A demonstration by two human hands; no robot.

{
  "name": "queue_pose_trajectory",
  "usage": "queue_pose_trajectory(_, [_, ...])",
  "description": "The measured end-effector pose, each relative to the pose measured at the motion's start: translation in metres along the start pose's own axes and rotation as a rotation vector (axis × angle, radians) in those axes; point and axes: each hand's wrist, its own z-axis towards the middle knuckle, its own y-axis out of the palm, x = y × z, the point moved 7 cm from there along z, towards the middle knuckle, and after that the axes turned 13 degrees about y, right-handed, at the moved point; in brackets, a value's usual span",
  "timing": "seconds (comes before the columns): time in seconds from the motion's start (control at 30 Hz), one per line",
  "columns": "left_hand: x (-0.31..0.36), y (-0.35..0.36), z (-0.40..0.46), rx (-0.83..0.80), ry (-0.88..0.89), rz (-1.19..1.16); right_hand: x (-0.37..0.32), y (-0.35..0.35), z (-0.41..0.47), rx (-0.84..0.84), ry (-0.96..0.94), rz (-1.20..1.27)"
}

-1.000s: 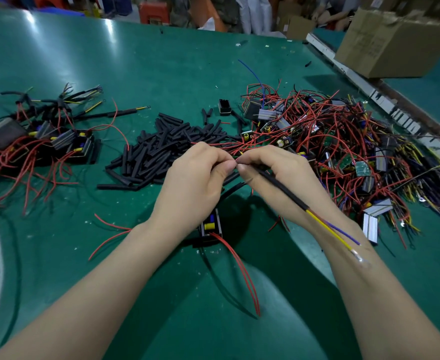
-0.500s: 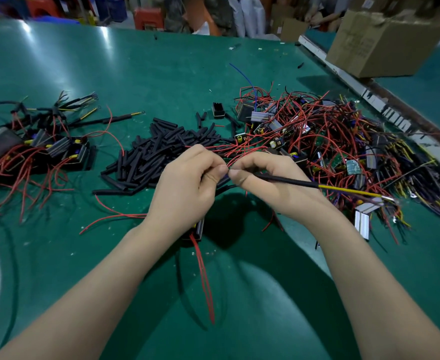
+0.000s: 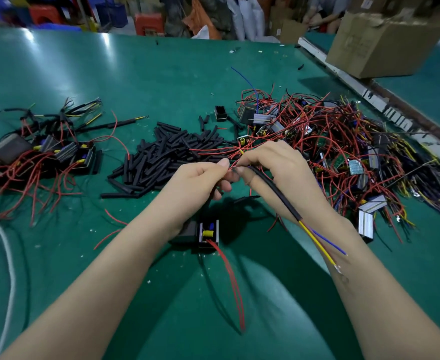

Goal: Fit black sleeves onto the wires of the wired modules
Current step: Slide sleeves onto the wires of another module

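My left hand [image 3: 200, 181] pinches thin red wires at its fingertips, and a small black wired module [image 3: 208, 236] hangs below its wrist with two red wires trailing down. My right hand [image 3: 276, 167] grips a black sleeve [image 3: 276, 192] that slants down across my right forearm. Yellow and blue wires [image 3: 322, 242] stick out of the sleeve's lower end. The fingertips of both hands meet above the green table [image 3: 161, 74]. A pile of loose black sleeves [image 3: 166, 154] lies just beyond my left hand.
A big tangle of unsleeved modules with red wires [image 3: 343, 146] fills the right side. Sleeved modules [image 3: 44, 152] sit at the far left. A cardboard box [image 3: 385, 40] stands at the back right beside a metal rail [image 3: 369, 97]. A white cable [image 3: 8, 268] curves at the left edge.
The sleeve with its yellow and blue wires swung from pointing right to slanting down along my right forearm. The module under my left hand dropped lower into view.
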Motion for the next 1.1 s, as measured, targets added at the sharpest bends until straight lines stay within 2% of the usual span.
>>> queue_pose_trajectory(0.3, [-0.007,-0.001,0.0,0.015,-0.105,-0.172,-0.006,-0.008,-0.001,0.06,-0.047,-0.044])
queue_pose_trajectory(0.57, [0.0,-0.009,0.004,0.07,0.066,-0.125,-0.01,-0.005,-0.003,0.051,-0.077,-0.077])
queue_pose_trajectory(0.63, [0.006,-0.011,0.003,0.055,0.13,-0.04,-0.01,-0.004,-0.003,0.044,-0.063,-0.104])
queue_pose_trajectory(0.67, [0.013,-0.013,0.002,0.042,0.213,0.087,-0.009,-0.003,-0.003,0.039,-0.042,-0.105])
queue_pose_trajectory(0.73, [0.033,-0.009,-0.003,0.01,0.476,0.483,-0.005,-0.003,-0.001,0.02,0.022,-0.056])
queue_pose_trajectory(0.8, [0.045,-0.004,-0.01,0.01,0.673,0.696,0.0,-0.001,0.001,-0.069,0.106,0.044])
queue_pose_trajectory(0.97, [0.052,0.001,-0.016,-0.043,0.838,0.721,0.015,0.014,-0.002,-0.411,0.38,0.291])
queue_pose_trajectory(1.1, [0.047,0.001,-0.012,-0.068,0.778,0.668,0.018,0.013,-0.003,-0.44,0.485,0.384])
